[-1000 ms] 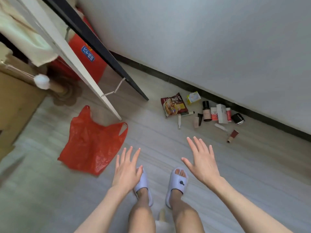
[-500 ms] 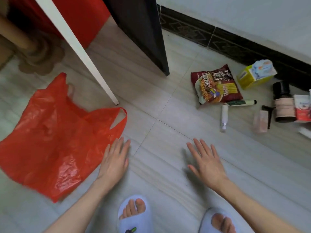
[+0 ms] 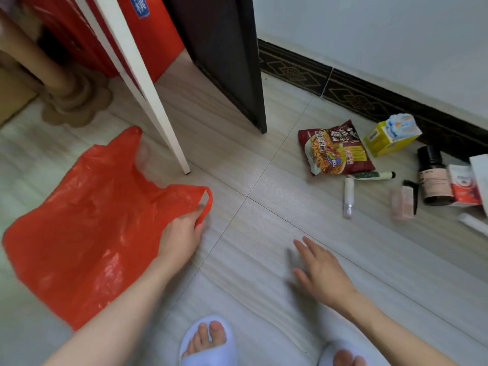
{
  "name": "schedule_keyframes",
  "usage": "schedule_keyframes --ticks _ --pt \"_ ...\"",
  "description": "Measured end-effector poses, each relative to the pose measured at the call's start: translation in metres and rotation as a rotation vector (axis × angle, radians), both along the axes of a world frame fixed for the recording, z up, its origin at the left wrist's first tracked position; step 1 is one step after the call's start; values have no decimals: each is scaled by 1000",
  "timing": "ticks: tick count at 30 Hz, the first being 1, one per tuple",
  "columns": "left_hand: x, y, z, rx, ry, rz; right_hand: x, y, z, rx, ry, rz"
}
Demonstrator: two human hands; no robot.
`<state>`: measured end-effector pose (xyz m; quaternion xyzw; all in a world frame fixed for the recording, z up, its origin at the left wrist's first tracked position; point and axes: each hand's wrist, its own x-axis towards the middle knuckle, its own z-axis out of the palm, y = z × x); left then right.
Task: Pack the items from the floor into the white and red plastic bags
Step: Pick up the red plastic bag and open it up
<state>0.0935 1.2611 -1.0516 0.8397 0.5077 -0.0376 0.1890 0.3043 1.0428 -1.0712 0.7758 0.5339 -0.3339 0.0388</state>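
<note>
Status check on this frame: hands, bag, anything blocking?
Left hand grips red bag handle. Right hand open, empty. Noodle packet and toiletries unpacked. White rack leg beside bag.

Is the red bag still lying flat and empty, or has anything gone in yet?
Flat and apparently empty: the red bag lies spread on the floor without bulges; the left hand grips its handle.

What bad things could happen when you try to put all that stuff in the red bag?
The left hand holds the red bag by only one handle, and the bag lies flat, so things might slide off instead of going in. The small white tube could roll away if bumped. The noodle packet could get crushed if the dark bottle lands on it. The right hand is open.
</note>
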Motion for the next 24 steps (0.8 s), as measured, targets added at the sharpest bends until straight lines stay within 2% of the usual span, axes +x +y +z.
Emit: schedule_keyframes --ticks 3,6,9,15,19,21,24 --pt "11 -2 45 46 -72 -56 0 1 42 84 4 121" --pt "25 -2 111 76 -153 -131 2 5 101 198 -26 116" --pt "41 -11 187 27 -250 -127 8 12 180 357 20 -67" --pt "54 -47 301 -53 -459 -88 7 23 315 739 360 -488" --pt "59 -84 342 21 -614 -118 -23 16 337 634 495 -503" --pt "66 -98 356 -31 -735 -95 -33 11 337 616 476 -513" --pt "76 -113 369 -183 -864 -124 -34 2 343 750 419 -539"
